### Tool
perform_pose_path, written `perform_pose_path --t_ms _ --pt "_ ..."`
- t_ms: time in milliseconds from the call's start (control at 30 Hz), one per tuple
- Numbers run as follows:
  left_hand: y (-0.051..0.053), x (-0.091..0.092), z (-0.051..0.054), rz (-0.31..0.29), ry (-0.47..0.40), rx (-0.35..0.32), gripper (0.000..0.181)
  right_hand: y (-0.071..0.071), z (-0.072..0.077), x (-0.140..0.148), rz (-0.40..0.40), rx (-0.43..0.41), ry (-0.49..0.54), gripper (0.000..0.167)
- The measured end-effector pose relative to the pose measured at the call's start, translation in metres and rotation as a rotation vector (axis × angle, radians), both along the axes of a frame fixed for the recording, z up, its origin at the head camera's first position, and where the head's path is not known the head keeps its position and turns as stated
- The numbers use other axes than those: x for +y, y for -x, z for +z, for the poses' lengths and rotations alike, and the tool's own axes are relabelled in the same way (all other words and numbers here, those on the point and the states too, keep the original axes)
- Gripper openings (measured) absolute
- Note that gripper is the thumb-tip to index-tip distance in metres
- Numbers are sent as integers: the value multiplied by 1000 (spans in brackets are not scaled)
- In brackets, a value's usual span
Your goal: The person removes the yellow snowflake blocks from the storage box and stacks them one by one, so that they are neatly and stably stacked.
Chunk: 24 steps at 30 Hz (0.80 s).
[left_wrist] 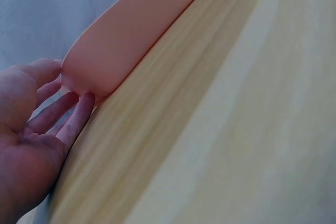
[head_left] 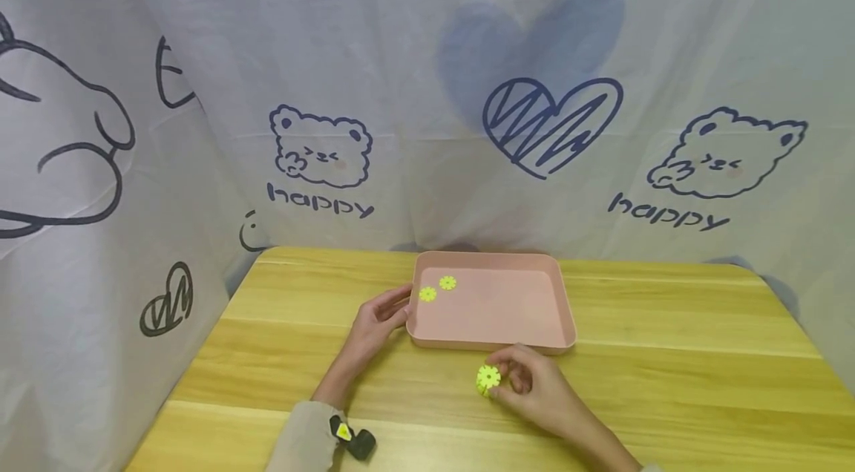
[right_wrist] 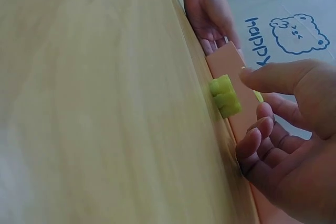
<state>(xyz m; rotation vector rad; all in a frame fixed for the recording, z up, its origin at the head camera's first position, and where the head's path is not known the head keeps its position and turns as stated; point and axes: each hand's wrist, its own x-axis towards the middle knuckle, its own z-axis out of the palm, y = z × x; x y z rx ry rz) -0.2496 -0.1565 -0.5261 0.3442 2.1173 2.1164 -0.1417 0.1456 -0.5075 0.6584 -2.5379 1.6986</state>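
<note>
My right hand (head_left: 534, 387) pinches a small yellow-green notched building disc (right_wrist: 258, 97) between thumb and finger; the other fingers curl in beneath. Just below the held disc, a short stack of similar discs (right_wrist: 226, 96) stands on the table, apart from the tray's front wall. The pink tray (head_left: 494, 259) has two flat yellow-green discs, one (head_left: 427, 295) by the left wall and another (head_left: 448, 283) a little behind it. At the tray's left side, my left hand (left_wrist: 37, 124) touches the outer wall with its fingertips, the fingers spread and slightly bent.
All this stands on a wood-grain table (head_left: 668, 383). A white cloth (head_left: 427, 160) printed with bears and hearts hangs right behind the tray and along the left side. A black device (head_left: 354, 438) is strapped on my left sleeve.
</note>
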Motion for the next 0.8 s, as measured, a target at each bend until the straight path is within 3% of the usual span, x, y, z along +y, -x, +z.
perform_pose_path --t_ms 167,800 --pt "1 0 0 2 15 5 45 0 -2 0 0 -55 -9 34" --pt "2 -1 -2 -7 -9 -2 44 2 -4 -1 12 -107 -25 33"
